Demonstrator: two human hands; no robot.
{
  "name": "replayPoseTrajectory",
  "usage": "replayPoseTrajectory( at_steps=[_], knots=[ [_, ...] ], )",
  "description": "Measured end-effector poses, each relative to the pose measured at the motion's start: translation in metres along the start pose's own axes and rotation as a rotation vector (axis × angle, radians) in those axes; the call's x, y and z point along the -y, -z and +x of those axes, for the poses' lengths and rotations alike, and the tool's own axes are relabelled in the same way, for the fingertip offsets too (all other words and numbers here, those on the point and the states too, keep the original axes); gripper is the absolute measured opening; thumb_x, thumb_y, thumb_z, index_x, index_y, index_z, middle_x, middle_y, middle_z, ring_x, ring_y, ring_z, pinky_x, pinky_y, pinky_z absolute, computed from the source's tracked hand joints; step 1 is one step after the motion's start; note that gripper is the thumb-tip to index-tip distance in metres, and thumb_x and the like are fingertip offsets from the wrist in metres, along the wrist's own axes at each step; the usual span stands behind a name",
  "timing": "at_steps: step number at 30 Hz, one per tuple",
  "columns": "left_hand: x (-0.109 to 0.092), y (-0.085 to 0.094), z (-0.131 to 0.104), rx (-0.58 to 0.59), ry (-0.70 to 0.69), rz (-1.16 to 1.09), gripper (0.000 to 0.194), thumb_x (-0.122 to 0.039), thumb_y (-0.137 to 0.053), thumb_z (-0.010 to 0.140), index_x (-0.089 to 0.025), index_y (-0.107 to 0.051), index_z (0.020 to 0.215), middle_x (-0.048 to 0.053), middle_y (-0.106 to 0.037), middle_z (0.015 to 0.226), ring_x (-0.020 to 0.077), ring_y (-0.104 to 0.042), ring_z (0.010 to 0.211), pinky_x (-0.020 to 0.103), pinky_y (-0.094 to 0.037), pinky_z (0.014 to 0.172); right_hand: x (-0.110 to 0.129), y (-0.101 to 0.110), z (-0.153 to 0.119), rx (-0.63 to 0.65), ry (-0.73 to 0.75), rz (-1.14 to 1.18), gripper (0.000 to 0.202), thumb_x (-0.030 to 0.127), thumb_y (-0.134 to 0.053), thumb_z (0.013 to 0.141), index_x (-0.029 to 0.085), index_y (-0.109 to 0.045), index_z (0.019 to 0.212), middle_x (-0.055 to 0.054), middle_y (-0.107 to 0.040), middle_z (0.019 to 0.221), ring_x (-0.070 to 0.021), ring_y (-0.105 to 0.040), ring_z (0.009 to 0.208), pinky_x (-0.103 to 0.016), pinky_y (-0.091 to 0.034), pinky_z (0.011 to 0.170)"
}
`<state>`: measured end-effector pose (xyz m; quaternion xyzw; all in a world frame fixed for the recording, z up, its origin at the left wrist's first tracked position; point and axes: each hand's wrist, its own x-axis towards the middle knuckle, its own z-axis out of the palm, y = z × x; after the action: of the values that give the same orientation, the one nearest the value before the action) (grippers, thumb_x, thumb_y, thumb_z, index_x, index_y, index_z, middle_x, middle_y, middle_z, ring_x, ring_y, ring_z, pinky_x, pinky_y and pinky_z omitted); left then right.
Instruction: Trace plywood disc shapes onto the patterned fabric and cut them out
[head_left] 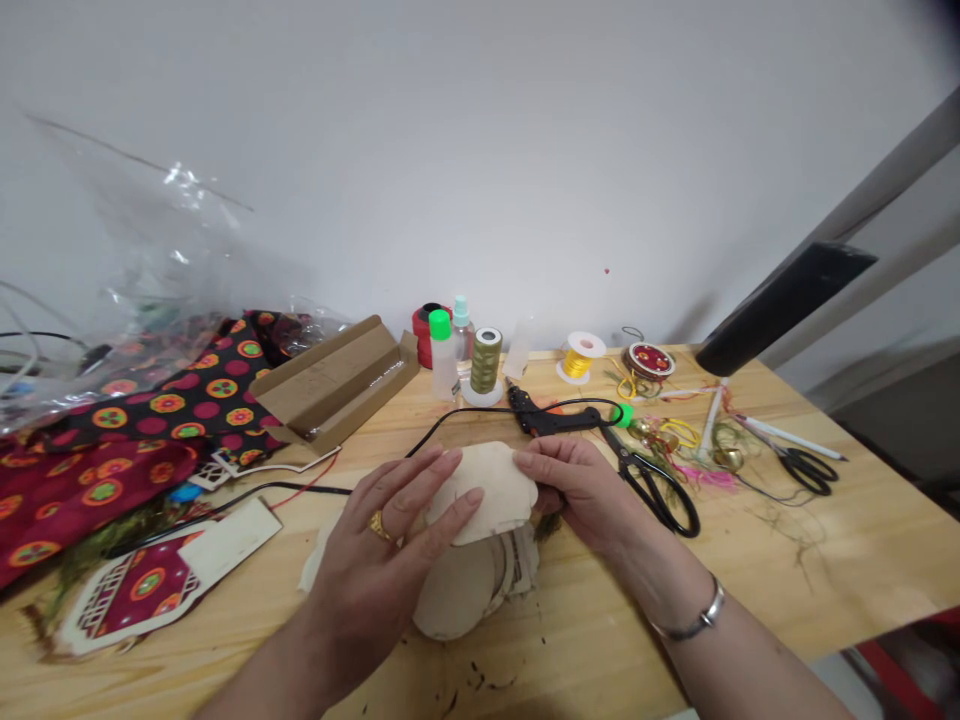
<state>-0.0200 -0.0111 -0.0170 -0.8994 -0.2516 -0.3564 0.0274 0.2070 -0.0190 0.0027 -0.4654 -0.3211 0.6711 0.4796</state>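
Observation:
A cream, cloth-like flat piece with a scalloped edge (487, 485) is between my hands above the table. My right hand (589, 485) pinches its right edge between thumb and fingers. The fingers and thumb of my left hand (401, 535), which wears a ring, are stretched out and lie over its left side. Below it rests a stack of pale rounded pieces (454, 590), partly covered by the upper one. A black glue gun (559, 412) lies just beyond my hands, and black scissors (652, 485) lie to the right of my right hand.
Patterned fabric (157, 410) and an open cardboard box (345, 385) occupy the left. Thread spool (486, 362), green-capped bottle (442, 355) and yellow cord spool (581, 358) stand by the wall. A black cable (277, 487) crosses the table. Smaller scissors (802, 470) lie right.

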Motion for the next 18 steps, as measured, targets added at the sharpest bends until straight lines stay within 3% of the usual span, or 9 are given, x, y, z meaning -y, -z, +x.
replayPoseTrajectory(
  at_steps=[5,8,10,12,15,18],
  knots=[
    [-0.008,0.006,0.006,0.063,0.113,-0.224,0.078,-0.003,-0.05,0.08,-0.017,-0.017,0.15,0.017,-0.029,0.154,0.0308,-0.03,0.139,0.051,-0.033,0.11,0.0,0.003,0.002,-0.058,0.053,-0.02,0.034,0.04,-0.083,0.058,0.013,-0.062,0.056,0.004,-0.051,0.047,-0.0036,-0.031,0.041,-0.019,-0.015,0.041],
    [-0.013,0.012,0.007,0.046,0.322,-0.442,0.072,-0.012,-0.048,0.084,-0.017,-0.018,0.15,0.015,-0.025,0.156,0.0306,-0.027,0.141,0.049,-0.031,0.112,0.005,0.008,0.004,-0.104,0.103,-0.009,0.036,0.042,-0.082,0.058,0.014,-0.059,0.055,0.007,-0.044,0.044,-0.0027,-0.026,0.039,-0.019,-0.013,0.04],
    [-0.012,0.013,0.007,-0.043,0.491,-0.543,0.063,-0.018,-0.049,0.087,-0.023,-0.028,0.146,0.012,-0.033,0.153,0.0292,-0.034,0.138,0.047,-0.037,0.109,0.008,0.011,0.005,-0.122,0.127,0.0,0.038,0.043,-0.082,0.058,0.015,-0.057,0.055,0.008,-0.041,0.044,-0.0023,-0.024,0.04,-0.019,-0.013,0.04],
    [-0.01,0.01,0.007,-0.099,0.679,-0.624,0.048,-0.024,-0.053,0.088,-0.025,-0.045,0.136,0.01,-0.051,0.14,0.0262,-0.051,0.125,0.041,-0.048,0.1,0.01,0.012,0.005,-0.122,0.138,-0.006,0.039,0.044,-0.082,0.057,0.015,-0.056,0.055,0.008,-0.039,0.045,-0.0022,-0.024,0.04,-0.019,-0.012,0.041],
    [-0.005,0.006,0.01,-0.077,0.972,-0.772,0.031,-0.036,-0.058,0.086,-0.021,-0.064,0.112,0.008,-0.072,0.106,0.0201,-0.068,0.091,0.032,-0.057,0.078,0.008,0.011,0.005,-0.103,0.136,-0.035,0.038,0.043,-0.082,0.059,0.015,-0.056,0.055,0.008,-0.04,0.045,-0.0025,-0.025,0.04,-0.019,-0.014,0.04],
    [-0.003,0.004,0.014,-0.033,1.139,-0.959,0.032,-0.043,-0.064,0.08,-0.017,-0.07,0.099,0.006,-0.075,0.086,0.0177,-0.068,0.074,0.029,-0.057,0.068,0.003,0.008,0.006,-0.084,0.131,-0.078,0.037,0.045,-0.08,0.061,0.015,-0.059,0.059,0.007,-0.043,0.047,-0.003,-0.027,0.04,-0.019,-0.015,0.041]
  ],
)
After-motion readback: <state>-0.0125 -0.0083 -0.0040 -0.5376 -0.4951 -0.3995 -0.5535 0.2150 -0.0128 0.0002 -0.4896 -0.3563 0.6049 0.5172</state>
